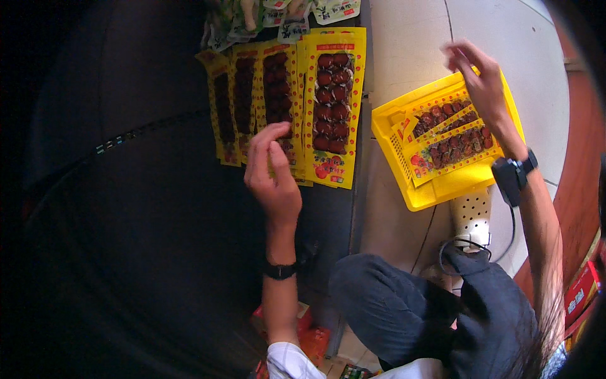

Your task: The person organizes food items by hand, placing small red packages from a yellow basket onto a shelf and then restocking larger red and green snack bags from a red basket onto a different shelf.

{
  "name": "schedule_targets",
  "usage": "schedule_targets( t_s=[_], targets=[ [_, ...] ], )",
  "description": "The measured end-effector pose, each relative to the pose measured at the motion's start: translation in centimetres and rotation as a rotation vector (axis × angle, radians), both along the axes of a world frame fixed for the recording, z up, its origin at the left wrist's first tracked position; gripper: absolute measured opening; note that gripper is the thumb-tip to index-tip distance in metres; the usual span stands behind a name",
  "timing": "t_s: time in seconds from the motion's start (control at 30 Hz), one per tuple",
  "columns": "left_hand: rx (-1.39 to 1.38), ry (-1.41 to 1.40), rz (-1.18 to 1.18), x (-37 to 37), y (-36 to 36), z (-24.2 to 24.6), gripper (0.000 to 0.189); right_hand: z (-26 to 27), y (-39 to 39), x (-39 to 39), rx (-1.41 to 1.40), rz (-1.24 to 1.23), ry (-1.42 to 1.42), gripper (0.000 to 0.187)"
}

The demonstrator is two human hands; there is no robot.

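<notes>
My left hand hovers over a row of yellow-edged packets of dark red round fruit, fingers curved, thumb apart, with nothing visible in it. The rightmost packet lies just beyond its fingertips, overlapping others such as this fruit packet. Above the far rim of a yellow plastic basket, my right hand appears blurred and shows nothing held. Inside the basket are several similar packets; the front one slants across it. My right wrist and forearm cover part of the basket's right side.
Green-and-white pouches pile up behind the yellow packets on a dark shelf. The basket is over the pale tiled floor, near a cream perforated clog. A cable hangs from the right wrist device. Red boxes stand at right.
</notes>
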State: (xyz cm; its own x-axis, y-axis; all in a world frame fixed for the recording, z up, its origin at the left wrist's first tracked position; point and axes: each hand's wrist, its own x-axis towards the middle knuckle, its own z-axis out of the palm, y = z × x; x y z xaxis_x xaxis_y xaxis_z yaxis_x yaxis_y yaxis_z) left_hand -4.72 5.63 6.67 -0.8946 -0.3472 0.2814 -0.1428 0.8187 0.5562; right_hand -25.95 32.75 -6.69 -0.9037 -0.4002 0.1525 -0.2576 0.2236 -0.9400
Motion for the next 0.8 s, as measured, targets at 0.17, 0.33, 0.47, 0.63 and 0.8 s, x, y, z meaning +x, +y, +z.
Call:
schedule_targets(
  t_s=[0.17,0.33,0.47,0.63,0.8],
  targets=[
    [0.083,-0.299,-0.511,-3.4,7.2,-0.3,0.019,-1.2,7.8,3.2,0.175,0.036,0.101,0.011],
    [0.029,-0.602,-0.740,-5.3,12.1,-6.7,0.023,-0.6,6.7,4.2,0.464,0.161,0.114,0.023],
    [-0.002,-0.725,-0.671,-5.1,12.7,-10.9,0.025,-2.6,7.1,5.3,0.663,0.265,0.142,0.049],
    [-0.030,-0.807,-0.685,-5.4,13.3,-11.6,0.028,-3.2,7.7,6.2,0.732,0.359,0.168,0.055],
    [0.001,-0.794,-0.691,-5.8,12.5,-11.7,0.034,-2.3,7.4,5.9,0.748,0.413,0.175,0.033]
  ],
)
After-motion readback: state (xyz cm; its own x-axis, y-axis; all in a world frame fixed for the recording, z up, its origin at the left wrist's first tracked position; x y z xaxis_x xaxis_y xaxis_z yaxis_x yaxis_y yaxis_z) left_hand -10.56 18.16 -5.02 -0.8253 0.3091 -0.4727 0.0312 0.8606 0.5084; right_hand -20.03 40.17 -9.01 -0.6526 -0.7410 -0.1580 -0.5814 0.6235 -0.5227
